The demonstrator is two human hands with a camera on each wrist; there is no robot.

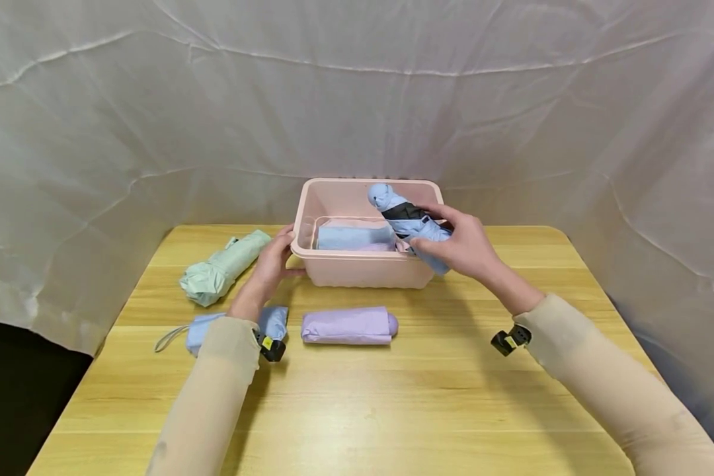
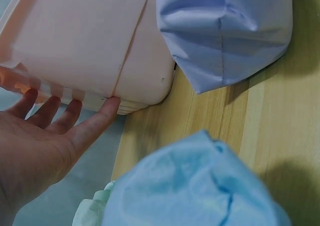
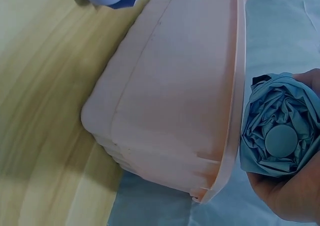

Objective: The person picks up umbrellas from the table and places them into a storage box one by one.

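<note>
- Head view: the right hand [image 1: 461, 248] is curled around a folded blue umbrella [image 1: 406, 221], held over the right front corner of the pink bin [image 1: 363, 271].
- That umbrella's long axis runs from about 4 o'clock, at the palm, to 10 o'clock, where its rounded handle end rises above the bin's inside. It is tilted, not level.
- Right wrist view: the gathered canopy end and its round cap [image 3: 281, 140] face the camera just outside the bin's rim [image 3: 235, 86], with the fingers wrapped round the bundle.
- The left hand [image 1: 272, 259] lies at 9 o'clock of the bin, fingers straight and spread, tips pressing the bin's left wall. It holds nothing; the left wrist view shows the fingertips [image 2: 107, 106] touching the ribbed base of the bin.
- The two hands are apart, one on each side of the bin; the right one is the nearer to the held umbrella's resting place, judged by the tilt.
- Inside the bin another pale blue umbrella [image 1: 354, 237] lies flat, its long axis 9 to 3 o'clock, against the front wall.
- On the wooden table [image 1: 440, 396]: a lilac umbrella [image 1: 348, 326] at 6 o'clock of the bin, a mint one [image 1: 223, 266] at 9 o'clock, and a blue one [image 1: 274, 322] partly hidden under the left forearm.
</note>
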